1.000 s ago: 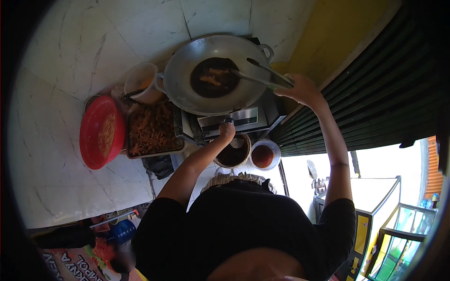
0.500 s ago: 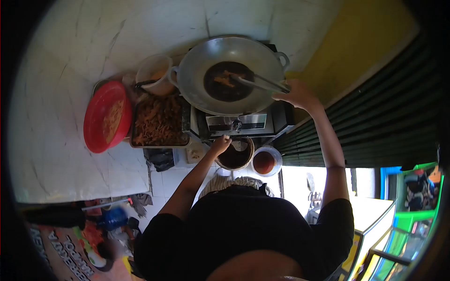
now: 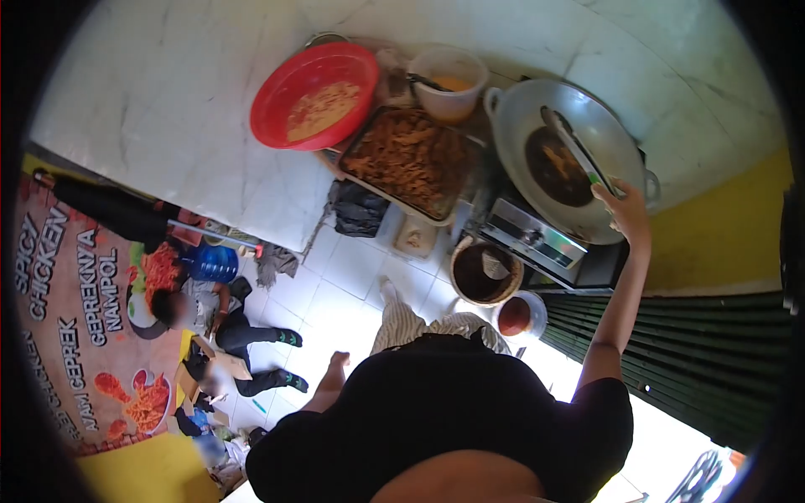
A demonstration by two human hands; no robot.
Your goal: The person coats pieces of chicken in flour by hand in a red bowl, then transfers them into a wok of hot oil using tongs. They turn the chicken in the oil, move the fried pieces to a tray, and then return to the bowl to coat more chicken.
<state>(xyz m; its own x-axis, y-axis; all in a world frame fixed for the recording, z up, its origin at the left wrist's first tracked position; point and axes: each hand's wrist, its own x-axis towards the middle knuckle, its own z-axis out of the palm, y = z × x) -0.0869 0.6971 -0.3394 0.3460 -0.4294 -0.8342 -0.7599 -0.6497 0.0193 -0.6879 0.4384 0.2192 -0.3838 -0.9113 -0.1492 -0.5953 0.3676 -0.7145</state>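
Note:
My right hand [image 3: 622, 210] is closed round the handle end of metal tongs [image 3: 579, 147], held over a large wok [image 3: 616, 126]. Dark oil [image 3: 541, 172] fills the bottom of the wok, with a fried piece [image 3: 560, 159] in it. The tongs' tips rest near the wok's upper left part. My left hand [image 3: 340, 359] hangs low beside my body, away from the stove [image 3: 537, 235]; its fingers are too small and bright to read.
Left of the wok are a tub [image 3: 449, 101] of orange liquid, a tray of fried pieces [image 3: 407, 155] and a red basin [image 3: 268, 105]. Below the stove stand a dark-filled bucket [image 3: 470, 272] and a bowl of red liquid [image 3: 514, 317]. A person [image 3: 239, 331] sits at left.
The view has turned left, showing the seated person and banner. My left hand has dropped from the stove front to my side. The tongs have lifted away from the fried piece.

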